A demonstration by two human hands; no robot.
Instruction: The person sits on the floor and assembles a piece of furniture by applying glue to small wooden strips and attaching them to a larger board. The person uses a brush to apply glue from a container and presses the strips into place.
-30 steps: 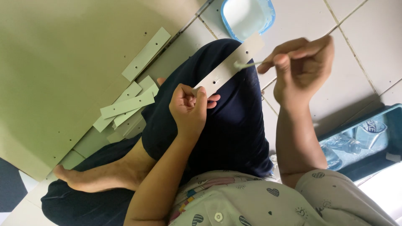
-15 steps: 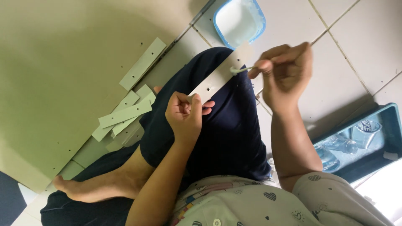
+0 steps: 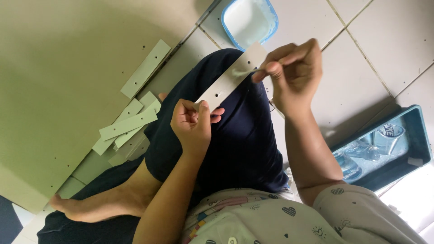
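Pinching the near end of a pale cardboard strip [image 3: 228, 80], my left hand [image 3: 192, 122] holds it slanted above my dark-clad knee [image 3: 239, 135]; my right hand [image 3: 294, 74] is closed round a thin stick, its tip touching the strip's far end; a blue tub [image 3: 270, 13] sits just beyond; loose strips [image 3: 129, 124] lie left.

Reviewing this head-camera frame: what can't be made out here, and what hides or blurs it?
- Tool in the right hand: only a thin tip shows on the strip; the fingers cover the rest.
- Strip's near end: hidden inside the left hand grip.
- Blue-rimmed tub: cut off by the top edge; its whitish contents cannot be identified.
- Items in the dark tray: clear plastic, glare-blurred.
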